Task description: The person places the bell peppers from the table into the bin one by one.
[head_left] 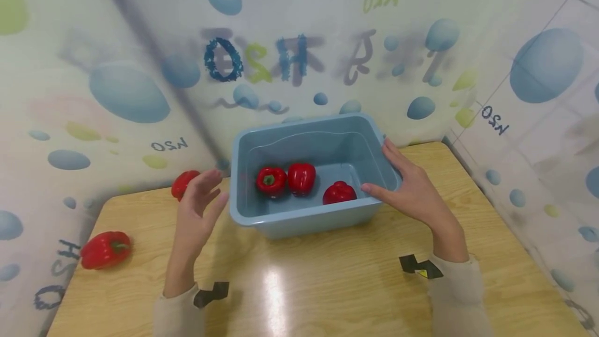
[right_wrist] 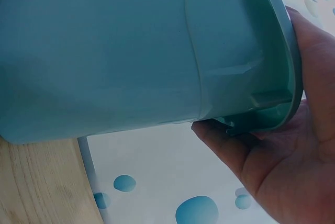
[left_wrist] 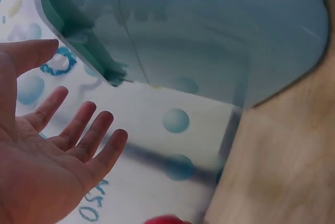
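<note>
Plainly glossy, pale-blue, rectangular bin [head_left: 323,223], round-cornered | left fingers [left_wrist: 99,131] apart | right fingers [right_wrist: 227,146] clamped on the bin

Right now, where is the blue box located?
In the head view, the blue box is at the back of the table, right of two red peppers outside it.

I note: left hand [head_left: 196,217], right hand [head_left: 415,187] bare; beige sleeves [head_left: 456,293]; black angular patches [head_left: 220,290] alongside, right one yellow-flecked.
</note>
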`<state>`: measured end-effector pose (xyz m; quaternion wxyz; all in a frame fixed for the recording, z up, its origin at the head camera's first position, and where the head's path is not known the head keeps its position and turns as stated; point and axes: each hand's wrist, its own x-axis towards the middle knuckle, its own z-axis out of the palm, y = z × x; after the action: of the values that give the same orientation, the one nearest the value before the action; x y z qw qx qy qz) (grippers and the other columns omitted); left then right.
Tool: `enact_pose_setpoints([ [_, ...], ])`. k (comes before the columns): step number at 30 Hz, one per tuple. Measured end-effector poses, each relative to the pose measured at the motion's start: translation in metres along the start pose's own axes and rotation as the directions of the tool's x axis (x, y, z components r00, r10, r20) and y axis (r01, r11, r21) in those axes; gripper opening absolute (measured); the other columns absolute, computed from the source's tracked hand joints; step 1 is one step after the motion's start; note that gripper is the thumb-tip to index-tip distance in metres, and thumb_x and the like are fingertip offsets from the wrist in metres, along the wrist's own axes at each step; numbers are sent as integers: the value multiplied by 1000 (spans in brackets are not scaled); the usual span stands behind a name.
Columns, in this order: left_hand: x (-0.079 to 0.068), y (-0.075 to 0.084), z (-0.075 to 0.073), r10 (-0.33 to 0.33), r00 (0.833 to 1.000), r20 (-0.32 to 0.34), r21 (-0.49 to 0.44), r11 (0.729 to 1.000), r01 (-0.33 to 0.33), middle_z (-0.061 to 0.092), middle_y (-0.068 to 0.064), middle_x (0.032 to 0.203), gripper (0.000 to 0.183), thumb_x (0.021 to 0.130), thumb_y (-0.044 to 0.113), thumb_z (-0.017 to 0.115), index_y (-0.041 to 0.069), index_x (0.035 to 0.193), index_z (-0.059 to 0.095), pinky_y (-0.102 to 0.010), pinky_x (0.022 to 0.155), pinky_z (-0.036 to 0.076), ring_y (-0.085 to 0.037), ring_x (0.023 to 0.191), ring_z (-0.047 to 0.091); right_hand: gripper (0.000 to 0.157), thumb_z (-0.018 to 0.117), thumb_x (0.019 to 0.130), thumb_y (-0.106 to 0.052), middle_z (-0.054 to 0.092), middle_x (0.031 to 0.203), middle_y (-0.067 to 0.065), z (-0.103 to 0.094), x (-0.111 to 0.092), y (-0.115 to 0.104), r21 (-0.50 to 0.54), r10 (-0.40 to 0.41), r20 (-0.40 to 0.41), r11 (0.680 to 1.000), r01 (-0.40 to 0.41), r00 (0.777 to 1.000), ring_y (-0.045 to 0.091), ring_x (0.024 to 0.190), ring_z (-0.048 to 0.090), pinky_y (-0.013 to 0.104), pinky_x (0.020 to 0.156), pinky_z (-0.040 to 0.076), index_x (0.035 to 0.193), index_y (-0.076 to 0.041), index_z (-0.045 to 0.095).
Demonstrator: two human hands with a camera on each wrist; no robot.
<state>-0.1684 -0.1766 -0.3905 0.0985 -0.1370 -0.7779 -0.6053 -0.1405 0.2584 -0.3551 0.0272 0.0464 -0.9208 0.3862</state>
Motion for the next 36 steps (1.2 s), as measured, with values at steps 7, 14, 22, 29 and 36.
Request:
enact_pose_setpoints([
  [7,-1,-15,-5,-72,996,-48,-27,997,71,53,-2,147,56,96,7,64,10,148,43,-14,109,45,-11,135,54,99,75,85,-53,15,171,-7,-1,-1,0,4,8,0,1000,-8,1000,40,153,29,67,109,43,162,-26,19],
  [14,0,-23,-8,-147,986,-76,-25,989,146,54,1,145,54,97,11,64,9,148,43,-9,104,46,-8,133,54,99,75,85,-53,15,171,-7,-1,-1,1,12,5,3,1000,-5,1000,39,153,28,67,110,42,161,-27,19],
  [22,-1,-37,-12,-248,963,-109,48,966,254,53,-5,148,53,100,21,62,17,149,43,-4,97,46,-6,130,55,99,75,85,-54,14,171,-7,-1,-1,3,6,-1,9,1000,1,1000,42,152,30,68,108,43,162,-27,18],
  [29,-5,-48,-21,-394,911,-120,28,916,400,42,-12,159,66,100,30,62,16,157,31,0,95,44,-20,141,47,100,76,84,-54,15,171,-7,-1,-1,1,14,3,4,1000,-3,1000,39,153,28,66,109,43,161,-27,19],
  [36,-12,-57,-34,-481,864,-145,30,871,490,39,-9,161,70,100,39,60,18,159,29,1,93,42,-23,148,40,100,76,84,-54,15,171,-8,0,0,2,12,-6,-1,1000,6,1000,37,155,27,66,111,42,161,-26,20],
])
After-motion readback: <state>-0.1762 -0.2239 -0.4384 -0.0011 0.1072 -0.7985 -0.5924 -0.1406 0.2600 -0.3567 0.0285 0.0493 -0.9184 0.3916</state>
